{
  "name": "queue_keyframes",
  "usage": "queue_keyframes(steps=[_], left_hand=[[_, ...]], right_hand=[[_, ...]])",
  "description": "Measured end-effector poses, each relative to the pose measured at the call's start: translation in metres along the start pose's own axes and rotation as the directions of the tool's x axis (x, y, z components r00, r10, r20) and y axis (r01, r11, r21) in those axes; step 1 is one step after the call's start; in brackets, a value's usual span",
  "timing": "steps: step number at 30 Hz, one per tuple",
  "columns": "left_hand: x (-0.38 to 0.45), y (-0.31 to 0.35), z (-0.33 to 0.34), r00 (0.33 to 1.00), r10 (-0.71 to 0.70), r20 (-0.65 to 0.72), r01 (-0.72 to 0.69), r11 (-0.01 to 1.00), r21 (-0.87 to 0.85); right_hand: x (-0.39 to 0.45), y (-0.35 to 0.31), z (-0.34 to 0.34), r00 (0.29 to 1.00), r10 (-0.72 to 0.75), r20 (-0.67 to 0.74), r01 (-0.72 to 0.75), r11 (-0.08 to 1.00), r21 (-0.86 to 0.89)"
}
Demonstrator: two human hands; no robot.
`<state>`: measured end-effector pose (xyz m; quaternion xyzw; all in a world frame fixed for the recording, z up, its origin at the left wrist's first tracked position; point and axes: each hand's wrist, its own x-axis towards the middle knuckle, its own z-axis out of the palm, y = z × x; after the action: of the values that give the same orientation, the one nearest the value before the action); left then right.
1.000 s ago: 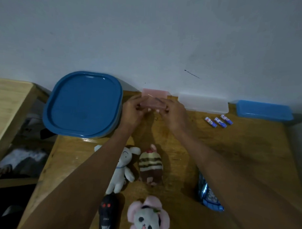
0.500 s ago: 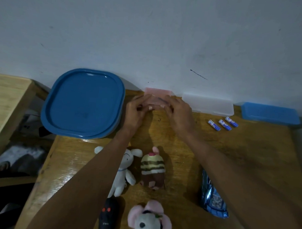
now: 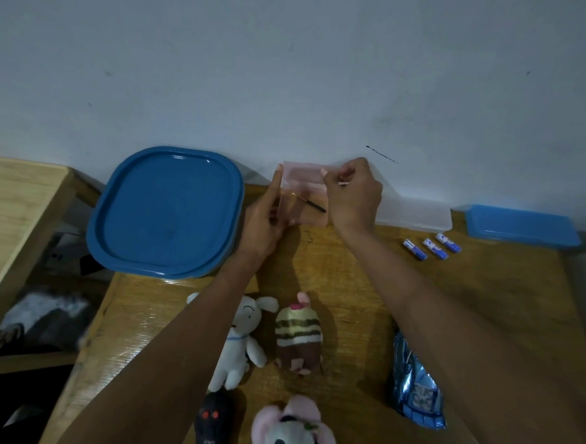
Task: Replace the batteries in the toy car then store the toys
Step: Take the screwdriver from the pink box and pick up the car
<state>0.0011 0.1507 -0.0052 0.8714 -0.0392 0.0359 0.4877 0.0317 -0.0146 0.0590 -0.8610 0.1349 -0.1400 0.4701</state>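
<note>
A small pink translucent box [image 3: 300,207] stands at the back of the table by the wall, its lid [image 3: 303,172] raised. Inside lies a thin screwdriver [image 3: 310,202] with a dark handle. My left hand [image 3: 263,220] holds the box's left side. My right hand [image 3: 352,197] grips the lid's right end. The blue toy car [image 3: 415,389] lies at the lower right, partly under my right forearm. Three blue-and-white batteries [image 3: 432,248] lie in a row at the right. A black remote control [image 3: 213,421] rests at the bottom edge.
A large container with a blue lid [image 3: 167,210] stands at the back left. A clear box [image 3: 414,214] and a blue box [image 3: 520,226] line the wall at the right. A white rabbit plush [image 3: 239,339], a cake plush [image 3: 297,335] and a pink-eared plush [image 3: 292,431] lie in front.
The pink box's lid has swung up and open, showing the screwdriver inside. My right hand rose with the lid, and my left hand slid to the box's left side.
</note>
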Motion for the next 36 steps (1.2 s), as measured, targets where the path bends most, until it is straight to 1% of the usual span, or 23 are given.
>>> queue_keyframes(steps=[2, 4, 6, 10, 12, 16, 19, 20, 22, 24, 25, 27, 28, 29, 31, 34, 36], left_hand=[[0.006, 0.0, -0.003, 0.997, -0.049, 0.065, 0.051, 0.998, -0.024], [0.008, 0.003, -0.006, 0.992, -0.082, 0.097, 0.085, 0.996, -0.029], [0.008, 0.006, -0.007, 0.99, -0.104, 0.097, 0.106, 0.994, -0.023], [0.007, 0.008, -0.005, 0.987, -0.123, 0.099, 0.128, 0.991, -0.047], [0.007, 0.007, -0.005, 0.989, -0.108, 0.098, 0.115, 0.991, -0.071], [0.005, 0.009, -0.006, 0.987, -0.117, 0.107, 0.131, 0.982, -0.134], [0.004, 0.012, -0.006, 0.99, -0.11, 0.089, 0.12, 0.986, -0.117], [0.004, 0.013, -0.006, 0.99, -0.114, 0.083, 0.122, 0.986, -0.109], [0.005, 0.012, -0.006, 0.988, -0.13, 0.079, 0.137, 0.986, -0.098], [0.005, 0.011, -0.006, 0.987, -0.138, 0.082, 0.144, 0.987, -0.073], [0.005, 0.011, -0.005, 0.987, -0.137, 0.083, 0.143, 0.987, -0.07], [0.005, 0.01, -0.005, 0.988, -0.133, 0.079, 0.139, 0.987, -0.075], [0.004, 0.01, -0.004, 0.988, -0.134, 0.079, 0.14, 0.987, -0.075], [0.004, 0.01, -0.004, 0.988, -0.133, 0.077, 0.138, 0.988, -0.07], [0.002, 0.01, -0.004, 0.99, -0.124, 0.069, 0.128, 0.99, -0.064], [0.002, 0.009, -0.004, 0.992, -0.118, 0.052, 0.122, 0.99, -0.077], [0.001, 0.009, -0.004, 0.992, -0.123, 0.042, 0.126, 0.99, -0.071]], right_hand=[[0.0, 0.001, -0.001, 1.0, 0.007, 0.012, -0.008, 0.999, 0.032], [-0.005, 0.007, -0.004, 0.998, -0.041, 0.055, 0.04, 0.999, 0.014], [-0.011, 0.016, -0.005, 0.988, -0.102, 0.117, 0.115, 0.987, -0.113], [-0.017, 0.029, 0.001, 0.959, -0.057, 0.277, 0.151, 0.932, -0.331], [-0.019, 0.029, 0.006, 0.956, -0.022, 0.294, 0.146, 0.902, -0.406], [-0.023, 0.021, 0.013, 0.965, 0.028, 0.26, 0.103, 0.871, -0.48], [-0.024, 0.02, 0.014, 0.967, 0.029, 0.253, 0.089, 0.893, -0.442], [-0.025, 0.022, 0.012, 0.968, -0.001, 0.251, 0.107, 0.906, -0.409], [-0.026, 0.025, 0.006, 0.965, -0.123, 0.231, 0.191, 0.933, -0.304], [-0.026, 0.025, -0.002, 0.955, -0.254, 0.151, 0.279, 0.944, -0.176], [-0.024, 0.022, -0.006, 0.951, -0.296, 0.091, 0.307, 0.943, -0.132], [-0.014, 0.019, -0.009, 0.954, -0.3, -0.008, 0.298, 0.952, -0.065], [-0.009, 0.017, -0.009, 0.961, -0.275, -0.024, 0.274, 0.961, -0.038], [-0.005, 0.016, -0.008, 0.967, -0.254, -0.014, 0.253, 0.967, -0.026], [-0.001, 0.017, -0.007, 0.969, -0.24, 0.064, 0.244, 0.967, -0.068], [-0.004, 0.024, -0.007, 0.95, -0.259, 0.172, 0.29, 0.938, -0.188], [-0.011, 0.028, -0.011, 0.945, -0.263, 0.195, 0.301, 0.932, -0.201]])
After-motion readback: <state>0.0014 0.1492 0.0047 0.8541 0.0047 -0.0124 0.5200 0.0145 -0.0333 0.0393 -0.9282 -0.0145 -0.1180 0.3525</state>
